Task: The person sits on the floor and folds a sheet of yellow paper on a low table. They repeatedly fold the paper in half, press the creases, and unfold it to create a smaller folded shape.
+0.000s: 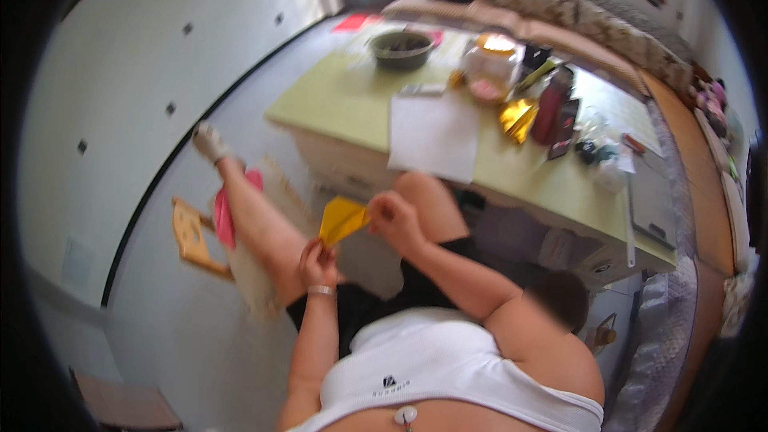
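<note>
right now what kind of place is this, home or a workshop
Most likely a room in a home. A low green table holds a dark bowl and a white sheet of paper, and a patterned couch runs behind it. Both hands fold yellow paper above the tiled floor.

Just past my fingers the front edge of the pale green low table [352, 104] blocks the way forward, and a white sheet of paper [434, 138] hangs over that edge. Beyond it a dark round bowl [402, 50], a clear plastic jar [490, 68] and a red bottle [550, 108] crowd the top. Below my fingers lie my own legs. To their left, bare grey floor [160, 320] is open up to a small wooden stool [190, 236].
</note>
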`<action>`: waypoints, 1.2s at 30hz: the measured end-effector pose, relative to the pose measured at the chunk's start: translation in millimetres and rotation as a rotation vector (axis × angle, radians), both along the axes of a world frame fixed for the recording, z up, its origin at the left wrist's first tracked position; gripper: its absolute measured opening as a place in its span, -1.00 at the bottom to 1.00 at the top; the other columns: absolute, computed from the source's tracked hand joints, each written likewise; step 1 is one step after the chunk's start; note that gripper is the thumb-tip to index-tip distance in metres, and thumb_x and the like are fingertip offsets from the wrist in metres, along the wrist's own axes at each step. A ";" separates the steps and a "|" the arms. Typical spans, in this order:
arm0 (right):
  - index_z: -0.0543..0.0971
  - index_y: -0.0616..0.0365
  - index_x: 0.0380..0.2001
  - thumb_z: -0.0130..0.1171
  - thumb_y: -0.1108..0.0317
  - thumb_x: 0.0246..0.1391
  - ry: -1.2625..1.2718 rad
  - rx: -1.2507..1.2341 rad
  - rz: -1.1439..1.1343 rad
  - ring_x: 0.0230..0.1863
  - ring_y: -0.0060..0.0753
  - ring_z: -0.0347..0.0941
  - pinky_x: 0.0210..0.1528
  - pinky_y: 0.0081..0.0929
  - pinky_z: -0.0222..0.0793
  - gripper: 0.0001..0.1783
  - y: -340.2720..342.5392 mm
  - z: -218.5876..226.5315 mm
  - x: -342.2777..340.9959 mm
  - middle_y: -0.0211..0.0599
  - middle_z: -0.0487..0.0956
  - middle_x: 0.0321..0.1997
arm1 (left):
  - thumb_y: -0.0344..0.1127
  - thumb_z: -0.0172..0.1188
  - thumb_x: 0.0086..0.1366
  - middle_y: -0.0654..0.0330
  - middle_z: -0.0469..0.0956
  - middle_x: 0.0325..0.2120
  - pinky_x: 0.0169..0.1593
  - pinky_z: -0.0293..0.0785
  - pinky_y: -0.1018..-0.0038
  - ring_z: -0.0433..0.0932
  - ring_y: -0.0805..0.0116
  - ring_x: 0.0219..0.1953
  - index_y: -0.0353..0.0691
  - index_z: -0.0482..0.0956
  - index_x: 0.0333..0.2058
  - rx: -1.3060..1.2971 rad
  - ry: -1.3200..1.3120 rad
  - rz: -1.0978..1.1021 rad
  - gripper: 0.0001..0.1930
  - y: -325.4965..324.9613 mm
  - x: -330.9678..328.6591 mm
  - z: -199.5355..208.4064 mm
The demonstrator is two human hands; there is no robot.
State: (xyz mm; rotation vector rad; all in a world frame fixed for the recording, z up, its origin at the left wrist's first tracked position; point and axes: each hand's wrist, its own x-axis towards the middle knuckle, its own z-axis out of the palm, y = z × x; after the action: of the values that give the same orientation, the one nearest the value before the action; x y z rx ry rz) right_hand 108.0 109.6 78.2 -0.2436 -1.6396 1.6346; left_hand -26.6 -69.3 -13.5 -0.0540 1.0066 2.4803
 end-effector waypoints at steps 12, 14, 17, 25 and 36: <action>0.53 0.28 -0.24 0.15 0.60 0.19 -0.063 -0.133 0.104 -0.43 -0.58 0.58 -0.43 -0.65 0.50 -0.92 -1.2 12.4 4.6 -0.35 0.58 -0.37 | -0.39 0.16 0.35 0.11 0.66 -0.38 -0.32 0.63 0.41 0.64 0.30 -0.43 -0.28 0.61 -0.20 0.177 -0.068 -0.053 -0.88 -0.7 15.1 25.7; 0.53 0.29 -0.23 0.14 0.60 0.20 -0.052 -0.126 0.113 -0.43 -0.57 0.59 -0.42 -0.64 0.51 -0.92 0.1 9.9 3.3 -0.35 0.58 -0.37 | -0.32 0.19 0.36 0.11 0.66 -0.39 -0.33 0.63 0.41 0.65 0.30 -0.44 -0.28 0.61 -0.21 0.163 -0.051 -0.035 -0.84 -0.3 15.2 25.5; 0.54 0.29 -0.22 0.13 0.61 0.20 -0.041 -0.156 0.137 -0.42 -0.55 0.59 -0.39 -0.63 0.53 -0.91 -0.3 9.1 2.7 -0.35 0.58 -0.37 | -0.28 0.19 0.36 0.13 0.66 -0.39 -0.34 0.63 0.43 0.65 0.30 -0.45 -0.28 0.62 -0.22 0.066 -0.014 -0.038 -0.82 -1.2 12.3 19.4; 0.54 0.32 -0.25 0.14 0.60 0.20 -0.040 -0.170 0.159 -0.41 -0.53 0.60 -0.36 -0.62 0.55 -0.93 4.3 7.0 3.5 -0.32 0.59 -0.38 | -0.38 0.22 0.33 0.15 0.66 -0.41 -0.37 0.65 0.44 0.65 0.30 -0.46 -0.27 0.62 -0.21 0.063 -0.029 -0.047 -0.88 -2.2 15.9 24.5; 0.54 0.28 -0.16 0.10 0.59 0.22 -0.110 -0.167 0.152 -0.40 -0.53 0.58 -0.37 -0.62 0.51 -0.86 12.0 7.4 6.3 -0.32 0.58 -0.34 | -0.44 0.25 0.29 0.15 0.65 -0.39 -0.37 0.64 0.48 0.64 0.33 -0.46 -0.26 0.58 -0.07 0.043 0.037 -0.081 -0.77 -1.4 15.4 24.2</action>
State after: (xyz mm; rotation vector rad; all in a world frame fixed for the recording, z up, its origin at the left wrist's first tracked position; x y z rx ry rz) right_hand 114.2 121.6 85.7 -0.3042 -1.6377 1.9066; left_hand -11.1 -70.7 10.8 0.0457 0.9516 2.4363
